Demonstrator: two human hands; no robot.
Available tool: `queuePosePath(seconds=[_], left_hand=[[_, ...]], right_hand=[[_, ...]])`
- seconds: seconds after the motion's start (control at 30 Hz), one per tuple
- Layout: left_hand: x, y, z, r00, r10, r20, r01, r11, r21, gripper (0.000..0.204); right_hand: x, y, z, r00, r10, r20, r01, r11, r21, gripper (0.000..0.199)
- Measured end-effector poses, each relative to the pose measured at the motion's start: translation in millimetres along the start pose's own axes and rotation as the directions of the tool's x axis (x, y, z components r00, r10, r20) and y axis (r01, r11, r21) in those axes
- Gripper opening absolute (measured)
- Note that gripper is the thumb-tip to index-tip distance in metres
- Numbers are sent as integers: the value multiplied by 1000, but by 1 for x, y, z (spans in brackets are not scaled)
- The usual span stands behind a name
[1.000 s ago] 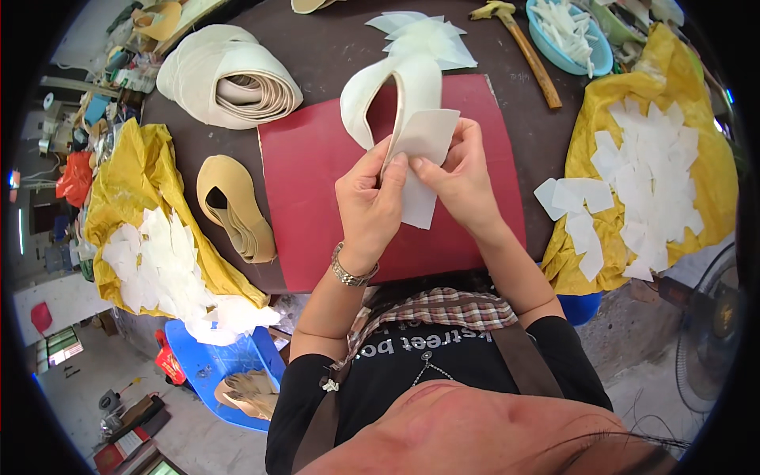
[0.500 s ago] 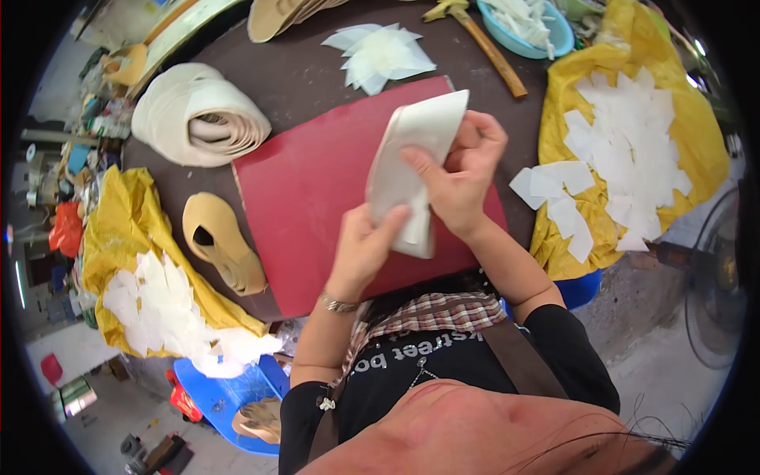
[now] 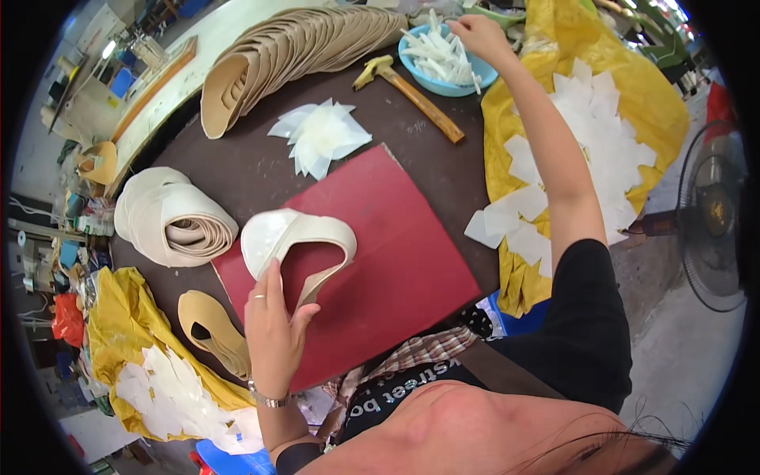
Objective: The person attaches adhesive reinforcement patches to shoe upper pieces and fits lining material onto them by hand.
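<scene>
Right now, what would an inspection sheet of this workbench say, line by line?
Surface: dark table with a red mat.
Job's things: cream curved shoe piece; blue bowl of white strips.
Clutter: hammer, fanned stack of tan insoles, rolled cream pieces, white cut patches, yellow sheets.
Hands: left hand grips the shoe piece; right hand reaches at the bowl, grip unclear.
Cables: nothing seen.
Surroundings: floor fan, right.
</scene>
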State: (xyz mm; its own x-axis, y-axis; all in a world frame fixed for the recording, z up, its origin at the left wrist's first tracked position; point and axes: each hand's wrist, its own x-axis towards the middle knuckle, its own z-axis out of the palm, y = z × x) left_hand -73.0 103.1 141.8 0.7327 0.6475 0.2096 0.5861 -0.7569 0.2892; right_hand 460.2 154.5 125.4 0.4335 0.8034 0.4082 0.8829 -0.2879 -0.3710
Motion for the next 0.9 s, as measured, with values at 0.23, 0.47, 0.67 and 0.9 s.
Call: queuePosePath(seconds=[0.23,0.47,0.67,0.9], left_hand=[[33,47,-2,991,131,-29,-134,975,-176,57],[54,83,58,999,44,-14,-42,756,-653,46],[87,94,100,936,-287,204,228,52,-972,50],[76,93,124,931,-352,98,161,154,-975,42]], right_hand=[[51,35,88,992,114,-46,-114,993,-3,46],[-27,-38,-2,980,-4,197,-151,633,759,26],[-166,-124,-20,710,-230,666,-531,446,721,17],[-207,-152,1,727,-117,676,-587,405,701,26]])
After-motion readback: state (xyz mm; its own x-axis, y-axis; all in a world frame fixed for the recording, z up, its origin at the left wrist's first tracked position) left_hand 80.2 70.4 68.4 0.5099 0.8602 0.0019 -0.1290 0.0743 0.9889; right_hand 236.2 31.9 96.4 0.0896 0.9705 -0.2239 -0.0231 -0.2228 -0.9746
